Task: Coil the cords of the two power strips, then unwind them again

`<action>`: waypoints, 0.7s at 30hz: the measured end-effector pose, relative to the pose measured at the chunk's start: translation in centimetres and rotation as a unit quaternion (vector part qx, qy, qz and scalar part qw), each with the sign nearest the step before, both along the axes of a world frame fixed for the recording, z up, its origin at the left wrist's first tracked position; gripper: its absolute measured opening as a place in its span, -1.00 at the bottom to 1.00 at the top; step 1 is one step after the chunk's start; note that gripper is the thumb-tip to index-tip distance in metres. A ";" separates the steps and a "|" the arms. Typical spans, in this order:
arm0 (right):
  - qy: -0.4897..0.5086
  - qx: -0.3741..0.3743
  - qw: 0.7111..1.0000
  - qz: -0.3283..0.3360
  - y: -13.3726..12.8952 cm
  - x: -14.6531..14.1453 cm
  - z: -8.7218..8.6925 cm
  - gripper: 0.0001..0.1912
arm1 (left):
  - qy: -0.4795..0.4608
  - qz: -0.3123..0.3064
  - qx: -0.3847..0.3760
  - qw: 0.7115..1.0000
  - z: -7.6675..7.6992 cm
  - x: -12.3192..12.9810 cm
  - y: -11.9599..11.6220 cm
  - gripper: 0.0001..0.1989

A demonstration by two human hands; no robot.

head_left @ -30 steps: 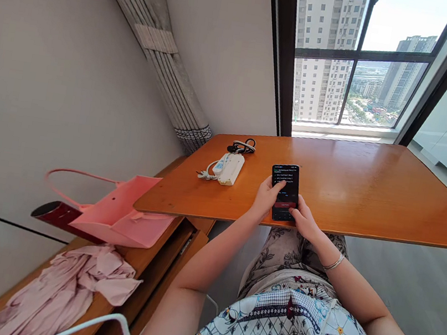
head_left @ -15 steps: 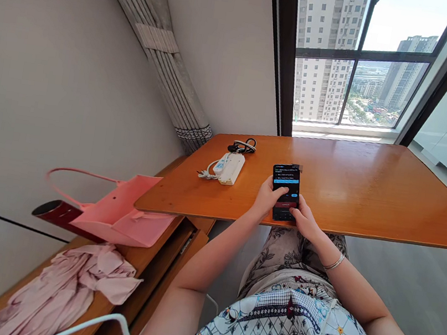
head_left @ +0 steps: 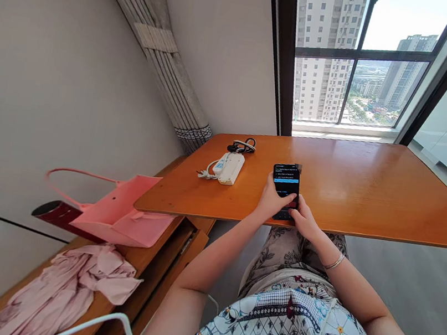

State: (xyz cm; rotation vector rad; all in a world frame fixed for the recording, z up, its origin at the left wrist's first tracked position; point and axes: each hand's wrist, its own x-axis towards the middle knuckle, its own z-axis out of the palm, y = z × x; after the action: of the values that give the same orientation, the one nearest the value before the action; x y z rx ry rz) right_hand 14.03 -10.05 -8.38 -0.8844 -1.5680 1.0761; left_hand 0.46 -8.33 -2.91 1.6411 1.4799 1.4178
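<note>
A black smartphone (head_left: 286, 178) with a lit, dark screen is held upright between both hands over the front edge of the wooden table (head_left: 354, 192). My left hand (head_left: 272, 200) grips its left side, the thumb stretched across the lower screen to the right edge. On the lower right, my right hand (head_left: 304, 217) is closed round the phone with its thumb by the bottom of the screen. The fingers behind the phone are hidden.
A white power strip (head_left: 231, 169) with its cord and a black cable (head_left: 243, 146) lie on the table's left part. Left of the table, a pink bag (head_left: 128, 209) and a crumpled pink cloth (head_left: 71, 285) rest on a wooden cabinet. A window (head_left: 357, 59) stands behind.
My left thumb has moved right and slightly down across the screen, from its middle to the right edge. The right hand and the phone stay in place.
</note>
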 end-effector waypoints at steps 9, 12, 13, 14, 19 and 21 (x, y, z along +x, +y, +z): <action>0.006 0.000 1.000 0.008 -0.1 0.2 0.0 -0.71 | 0.003 -0.061 -0.002 0.998 0.3 -0.7 -0.1 -0.24; 0.012 -0.004 1.000 0.014 -0.2 0.2 0.1 -0.68 | -0.041 -0.093 -0.006 0.995 0.3 -0.9 0.0 -0.34; 0.016 -0.005 1.000 0.014 -0.2 0.2 0.2 -0.67 | -0.059 -0.100 -0.009 0.993 0.3 -0.8 0.0 -0.39; 0.019 -0.005 1.000 0.014 -0.2 0.2 0.2 -0.65 | -0.076 -0.105 -0.013 0.992 0.3 -0.8 0.0 -0.43; 0.021 -0.006 1.000 0.009 -0.1 0.1 0.0 -0.65 | -0.140 -0.099 -0.016 0.985 0.4 -0.6 0.0 -0.53; 0.025 -0.006 1.000 0.008 0.0 0.1 -0.1 -0.66 | -0.165 -0.096 -0.016 0.981 0.2 -0.5 0.1 -0.56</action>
State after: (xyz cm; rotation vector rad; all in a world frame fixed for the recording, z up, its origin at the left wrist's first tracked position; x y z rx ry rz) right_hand 14.13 -10.09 -8.44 -0.8488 -1.5317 1.1129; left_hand -0.02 -8.24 -2.67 1.4049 1.1198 1.4644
